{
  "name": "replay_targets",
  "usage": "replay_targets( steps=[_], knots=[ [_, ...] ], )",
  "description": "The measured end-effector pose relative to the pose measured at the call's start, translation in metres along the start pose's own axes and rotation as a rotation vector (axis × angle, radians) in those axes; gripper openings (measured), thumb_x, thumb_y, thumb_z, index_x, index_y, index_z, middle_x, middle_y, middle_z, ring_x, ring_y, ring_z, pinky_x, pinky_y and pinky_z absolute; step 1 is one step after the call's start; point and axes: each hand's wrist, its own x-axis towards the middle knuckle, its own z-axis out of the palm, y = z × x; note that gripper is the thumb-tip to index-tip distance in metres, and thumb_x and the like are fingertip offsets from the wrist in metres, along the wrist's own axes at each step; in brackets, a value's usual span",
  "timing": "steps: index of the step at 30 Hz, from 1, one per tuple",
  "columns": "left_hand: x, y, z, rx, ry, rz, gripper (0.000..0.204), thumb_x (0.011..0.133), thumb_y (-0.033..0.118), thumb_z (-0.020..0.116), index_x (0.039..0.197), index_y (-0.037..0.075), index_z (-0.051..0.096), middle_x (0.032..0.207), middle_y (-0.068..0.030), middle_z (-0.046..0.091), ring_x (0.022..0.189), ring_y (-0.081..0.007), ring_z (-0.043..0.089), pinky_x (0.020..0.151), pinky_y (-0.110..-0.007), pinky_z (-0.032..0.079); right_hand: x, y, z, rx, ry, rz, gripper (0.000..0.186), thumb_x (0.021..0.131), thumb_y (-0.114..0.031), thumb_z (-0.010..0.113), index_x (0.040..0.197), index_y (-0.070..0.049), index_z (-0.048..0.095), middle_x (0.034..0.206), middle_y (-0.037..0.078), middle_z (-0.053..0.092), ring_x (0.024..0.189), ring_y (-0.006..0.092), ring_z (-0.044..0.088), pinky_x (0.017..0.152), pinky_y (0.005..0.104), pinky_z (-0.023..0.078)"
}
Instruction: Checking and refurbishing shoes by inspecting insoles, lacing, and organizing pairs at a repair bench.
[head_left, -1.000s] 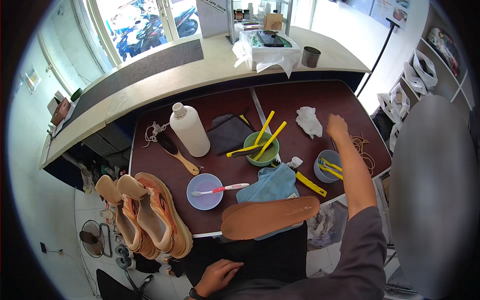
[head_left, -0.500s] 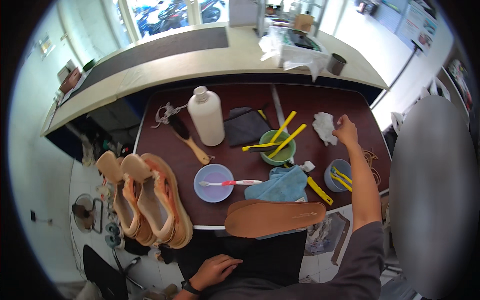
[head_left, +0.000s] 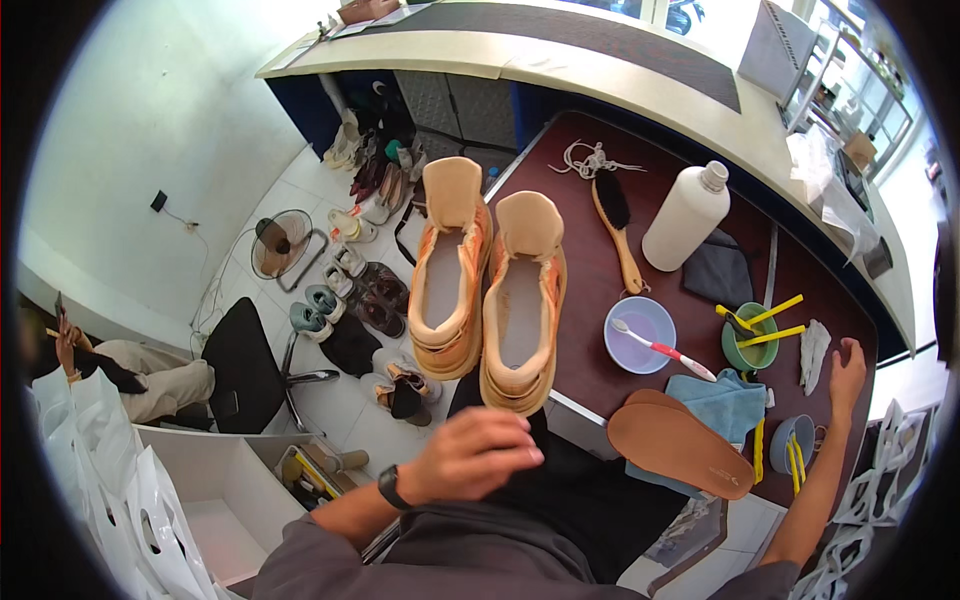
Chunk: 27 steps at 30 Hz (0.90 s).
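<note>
My left hand is raised with loosely bent fingers, just short of the heels of two tan-and-orange sneakers. Nothing shows in it. Unlaced, the sneakers stand side by side at the table's left edge. At far right my right hand has its fingers apart beside a crumpled white rag, not gripping it. Brown insoles lie at the near edge, by a blue cloth. A red-and-white toothbrush rests across a pale blue bowl of liquid.
On the dark red table are a wooden-handled brush, a white bottle, white laces, a green bowl with yellow-handled tools and a grey-blue cup. A floor fan, black chair and seated person are at left.
The view has swung left, shifting the table rightward. My left hand has risen from my lap toward the sneakers. My right hand remains near the white rag, now lower beside it.
</note>
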Motion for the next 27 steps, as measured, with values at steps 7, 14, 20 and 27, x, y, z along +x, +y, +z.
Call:
replay_targets(
  steps=[7, 14, 20, 27],
  knots=[
    [0.014, -0.040, -0.040, 0.387, 0.232, -0.293, 0.051, 0.074, 0.004, 0.073, 0.120, 0.007, 0.053, 0.113, -0.0133, 0.059, 0.117, -0.0350, 0.052, 0.099, -0.043, 0.042, -0.133, -0.246, -0.039, 0.593, -0.259, -0.463, 0.025, 0.079, -0.006, 0.064, 0.104, -0.003, 0.063, 0.103, 0.013, 0.064, 0.101, 0.0269, 0.060, 0.088, 0.0361, 0.047],
    [-0.006, -0.024, -0.018, 0.081, 0.345, -0.206, 0.059, 0.076, 0.002, 0.069, 0.129, 0.003, 0.042, 0.115, -0.0151, 0.058, 0.118, -0.0339, 0.051, 0.101, -0.044, 0.039, -0.219, -0.401, 0.026, 0.854, -0.296, -0.536, 0.045, 0.067, -0.016, 0.083, 0.105, -0.003, 0.061, 0.119, 0.016, 0.060, 0.123, 0.0384, 0.048, 0.099, 0.0457, 0.043],
    [-0.034, -0.023, -0.016, -0.015, 0.465, -0.343, 0.052, 0.078, 0.001, 0.062, 0.127, 0.002, 0.042, 0.116, -0.0142, 0.054, 0.122, -0.0302, 0.046, 0.105, -0.042, 0.033, -0.215, -0.364, 0.045, 0.961, -0.448, -0.600, 0.050, 0.067, -0.010, 0.084, 0.107, -0.003, 0.054, 0.126, 0.018, 0.052, 0.127, 0.0412, 0.044, 0.101, 0.0468, 0.042],
    [-0.035, -0.005, 0.033, -0.623, 0.615, -0.455, 0.062, 0.083, 0.005, 0.069, 0.134, 0.003, 0.035, 0.129, -0.0142, 0.047, 0.124, -0.0277, 0.045, 0.107, -0.040, 0.034, -0.262, -0.298, -0.026, 2.130, -0.467, 0.296, 0.033, 0.077, -0.032, 0.071, 0.091, -0.013, 0.048, 0.139, 0.023, 0.044, 0.133, 0.0409, 0.039, 0.110, 0.0537, 0.033]
  ],
)
